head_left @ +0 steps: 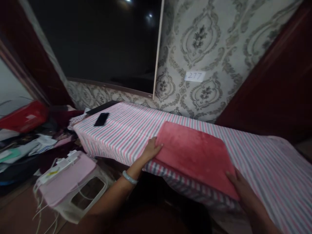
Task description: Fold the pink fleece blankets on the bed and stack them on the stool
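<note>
A folded red plush cloth (195,152) lies on a table covered with a pink, grey and white striped sheet (131,126). My left hand (151,150) presses against the cloth's left end, thumb on top and fingers tucked under its edge. My right hand (240,185) holds the cloth's near right corner, its fingers partly hidden beneath the fabric. A pale bangle (129,177) circles my left wrist.
A black phone (101,119) lies at the table's far left end. A pink-topped white stool (70,182) with a power strip and cables stands at the lower left. Clutter and a red box (24,117) fill the left side. Patterned wallpaper bears a label "277" (194,76).
</note>
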Tool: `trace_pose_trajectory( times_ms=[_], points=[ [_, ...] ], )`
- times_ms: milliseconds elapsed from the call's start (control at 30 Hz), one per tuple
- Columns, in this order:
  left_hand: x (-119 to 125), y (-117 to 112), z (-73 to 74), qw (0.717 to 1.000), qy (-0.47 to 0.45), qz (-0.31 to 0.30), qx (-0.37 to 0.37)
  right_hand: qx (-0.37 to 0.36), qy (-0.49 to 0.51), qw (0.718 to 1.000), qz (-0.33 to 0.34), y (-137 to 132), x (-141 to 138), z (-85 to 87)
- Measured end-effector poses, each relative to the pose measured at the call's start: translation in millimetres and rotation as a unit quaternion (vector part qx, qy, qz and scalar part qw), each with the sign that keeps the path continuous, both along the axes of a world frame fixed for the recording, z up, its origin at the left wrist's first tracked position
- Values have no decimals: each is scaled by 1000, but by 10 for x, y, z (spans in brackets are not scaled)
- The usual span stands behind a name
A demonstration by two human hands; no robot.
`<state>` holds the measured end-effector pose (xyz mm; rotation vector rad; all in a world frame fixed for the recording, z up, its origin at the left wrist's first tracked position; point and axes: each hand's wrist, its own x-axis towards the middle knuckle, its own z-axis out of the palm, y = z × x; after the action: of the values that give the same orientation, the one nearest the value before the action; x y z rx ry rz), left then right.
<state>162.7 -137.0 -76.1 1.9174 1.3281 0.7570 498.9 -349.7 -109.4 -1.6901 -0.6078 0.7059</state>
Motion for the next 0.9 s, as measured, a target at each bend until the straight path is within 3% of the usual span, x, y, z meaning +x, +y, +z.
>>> trace_pose_trajectory(
  times_ms=[167,267,333,400,500,600,700,800,900],
  points=[
    [-21,194,-235,994,-16,-13,103,-22,18,999,-29,-23,-127,60],
    [-112,258,-311,995,-10,-21,99,-17,6,1000,-9,-69,-73,29],
    [-173,302,-254,996,6,-39,78,-45,-43,998,4,-89,27,15],
    [-175,370,-92,995,25,-49,87,-76,-142,987,-8,-42,166,49],
    [53,517,301,981,53,-62,178,-57,-315,946,-44,258,350,246],
    [565,665,712,962,110,-91,235,-38,-406,913,-24,806,388,574],
    [1096,764,930,956,199,-74,203,-122,-412,903,-10,1341,283,829],
    [1371,825,841,944,269,-65,181,-206,-426,881,2,1621,152,824],
    [1381,894,559,929,304,-87,193,-242,-468,849,35,1658,98,603]
  ],
)
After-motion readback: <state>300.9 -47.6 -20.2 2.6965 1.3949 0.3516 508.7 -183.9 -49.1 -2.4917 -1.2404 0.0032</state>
